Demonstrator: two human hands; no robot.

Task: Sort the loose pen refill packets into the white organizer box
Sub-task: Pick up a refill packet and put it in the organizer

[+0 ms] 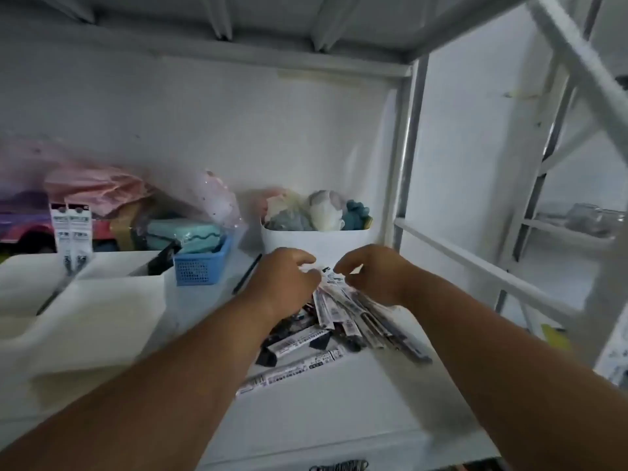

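A heap of loose pen refill packets (326, 331) lies on the white shelf, long narrow sleeves with black and white print. My left hand (285, 283) and my right hand (372, 275) reach over the far end of the heap, fingers curled down onto the top packets. Their fingertips meet around the upper ends of a few packets. The white organizer box (91, 321) stands to the left, with compartments. Two refill packets (72, 232) stand upright in its back left compartment.
A blue mesh basket (200, 263) with a teal item sits behind the organizer. A white tub (316, 241) of small soft things stands at the back. A black pen (247, 273) lies by my left hand. Pink bags fill the back left. A white ladder frame (503, 277) rises on the right.
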